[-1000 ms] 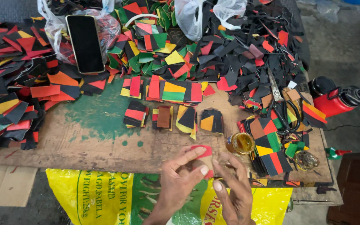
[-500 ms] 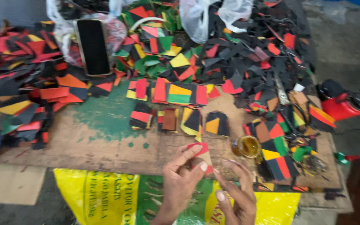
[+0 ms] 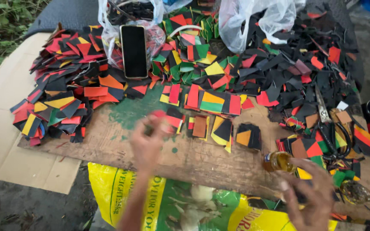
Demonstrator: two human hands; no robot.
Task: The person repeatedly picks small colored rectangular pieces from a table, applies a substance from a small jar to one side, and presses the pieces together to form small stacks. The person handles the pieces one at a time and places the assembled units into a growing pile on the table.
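My left hand [image 3: 149,143], blurred, is stretched out over the wooden board [image 3: 185,158] and holds a small red piece [image 3: 159,114] at its fingertips, right beside a red-and-black stack [image 3: 173,120]. My right hand [image 3: 309,196] hovers near the board's front right, next to a small glass jar of amber liquid [image 3: 278,161]; something thin may be in its fingers, but blur hides it. More small stacks [image 3: 245,137] of cut coloured pieces lie in a row between the hands.
Heaps of red, black, yellow and green cut pieces [image 3: 65,94] cover the board's back and sides. A phone [image 3: 133,50] leans on a plastic bag. Scissors [image 3: 328,128] lie at the right. A yellow-green sack [image 3: 185,205] hangs below the front edge.
My hands have separated. The left hand has carried the red piece forward and left to the stacks. The right hand has moved right, beside the jar. The camera view has shifted right.
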